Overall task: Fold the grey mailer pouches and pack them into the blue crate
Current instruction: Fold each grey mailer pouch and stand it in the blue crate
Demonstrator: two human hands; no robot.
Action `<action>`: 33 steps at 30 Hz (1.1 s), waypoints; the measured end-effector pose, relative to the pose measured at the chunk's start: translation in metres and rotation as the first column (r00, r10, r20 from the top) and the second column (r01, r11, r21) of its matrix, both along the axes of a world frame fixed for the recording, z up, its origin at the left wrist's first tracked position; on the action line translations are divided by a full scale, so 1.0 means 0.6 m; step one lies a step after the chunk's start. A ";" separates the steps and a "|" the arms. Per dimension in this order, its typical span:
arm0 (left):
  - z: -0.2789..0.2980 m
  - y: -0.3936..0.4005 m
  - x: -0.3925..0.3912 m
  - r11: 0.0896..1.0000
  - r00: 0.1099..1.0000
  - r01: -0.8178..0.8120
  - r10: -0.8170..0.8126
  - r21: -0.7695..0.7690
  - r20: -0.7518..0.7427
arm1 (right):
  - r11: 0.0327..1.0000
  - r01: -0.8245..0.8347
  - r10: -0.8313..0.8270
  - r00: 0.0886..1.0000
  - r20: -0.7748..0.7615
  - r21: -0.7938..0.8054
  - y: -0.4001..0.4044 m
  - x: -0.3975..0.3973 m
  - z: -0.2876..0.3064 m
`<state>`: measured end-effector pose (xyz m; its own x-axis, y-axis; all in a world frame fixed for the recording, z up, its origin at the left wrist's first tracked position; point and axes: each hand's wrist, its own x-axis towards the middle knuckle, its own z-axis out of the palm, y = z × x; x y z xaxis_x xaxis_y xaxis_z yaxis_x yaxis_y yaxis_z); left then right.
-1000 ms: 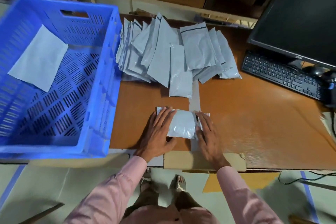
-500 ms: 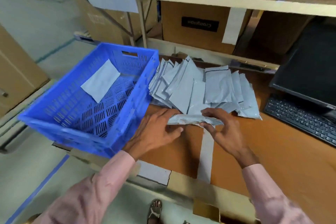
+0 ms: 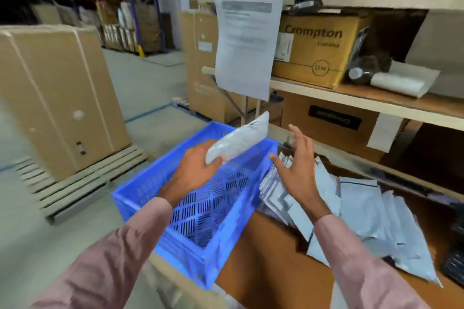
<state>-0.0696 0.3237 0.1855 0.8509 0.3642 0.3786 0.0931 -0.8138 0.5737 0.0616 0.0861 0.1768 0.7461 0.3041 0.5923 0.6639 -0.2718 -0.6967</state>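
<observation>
grey pouch point(image 3: 237, 142) gripped by left hand point(image 3: 194, 170) above crate point(image 3: 140, 192); right hand point(image 3: 297, 167) spread, empty.

Single head-worn wide-angle view, looking forward and slightly down, angled left across the workbench.
Camera sits close above both forearms: left hand point(image 3: 194, 170) and right hand point(image 3: 297, 169) fill mid-frame, the blue crate point(image 3: 160, 184) just under them, the table point(image 3: 271, 256) running to the lower right. Upper half takes in the shelf point(image 3: 361, 98) ahead on the right and warehouse floor point(image 3: 143, 78) receding on the left. Edges are bent and blurred. No second view, so nothing overlaps.
</observation>
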 end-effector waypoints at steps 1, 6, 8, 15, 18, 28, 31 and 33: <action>-0.010 0.032 0.002 0.998 0.998 -0.056 0.055 -0.033 -0.019 | 1.000 -0.014 0.013 1.000 -0.020 -0.022 0.029 0.001 -0.014; -0.077 0.175 0.045 0.974 0.950 -0.205 0.175 -0.096 -0.257 | 0.967 -0.137 0.121 0.989 -0.085 -0.215 0.172 0.014 -0.101; -0.107 0.211 0.078 0.974 0.915 -0.210 0.168 -0.078 -0.366 | 0.947 -0.134 0.091 0.983 -0.157 -0.291 0.227 0.027 -0.128; -0.173 0.247 0.180 0.997 0.828 -0.061 0.072 0.038 -0.557 | 0.856 -0.139 -0.045 0.940 -0.339 -0.499 0.350 0.065 -0.181; -0.195 0.246 0.201 0.996 0.828 -0.034 0.073 0.081 -0.556 | 0.790 -0.151 -0.110 0.919 -0.379 -0.594 0.367 0.088 -0.205; -0.197 0.247 0.232 0.957 0.755 0.048 0.152 0.285 -0.638 | 0.578 -0.281 -0.108 0.904 -0.414 -0.766 0.428 0.135 -0.254; -0.188 0.249 0.242 0.950 0.786 0.041 0.161 0.309 -0.597 | 0.485 -0.291 -0.077 0.925 -0.372 -0.825 0.442 0.133 -0.265; -0.183 0.246 0.246 0.951 0.799 0.034 0.159 0.308 -0.580 | 0.444 -0.288 -0.074 0.932 -0.355 -0.848 0.451 0.130 -0.267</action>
